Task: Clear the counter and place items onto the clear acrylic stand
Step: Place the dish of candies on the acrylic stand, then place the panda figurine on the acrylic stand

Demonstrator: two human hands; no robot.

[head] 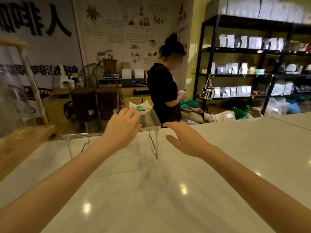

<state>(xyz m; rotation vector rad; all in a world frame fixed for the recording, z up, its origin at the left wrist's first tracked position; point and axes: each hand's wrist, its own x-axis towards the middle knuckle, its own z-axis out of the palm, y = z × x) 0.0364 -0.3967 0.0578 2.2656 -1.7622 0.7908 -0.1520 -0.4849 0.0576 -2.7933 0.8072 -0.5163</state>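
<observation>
A clear acrylic stand [151, 127] on thin legs sits at the far edge of the white marble counter [151, 190]. On its top rests a small white dish with an orange rim [144, 106] holding something green. My left hand [121, 130] reaches over the stand's front edge, fingers spread, fingertips just short of the dish and holding nothing. My right hand [185, 140] hovers flat above the counter to the right of the stand, fingers extended and empty.
A wooden block [21, 142] with a glass vessel [11, 98] stands at the left. Behind the counter a person in black [165, 91] looks at a phone. Two dark canisters [94, 103] and black shelving with bags [252, 73] lie beyond.
</observation>
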